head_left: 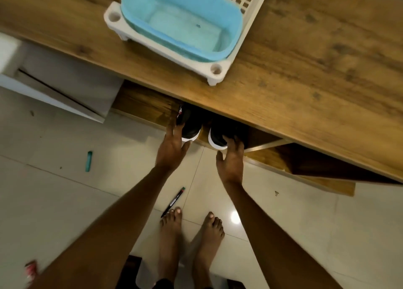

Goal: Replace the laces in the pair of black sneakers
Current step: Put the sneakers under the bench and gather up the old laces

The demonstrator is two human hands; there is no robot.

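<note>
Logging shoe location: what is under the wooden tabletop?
On a lower shelf, two black sneakers with white soles; only their heels show. Left hand and right hand reach them. Laces are hidden.
</note>
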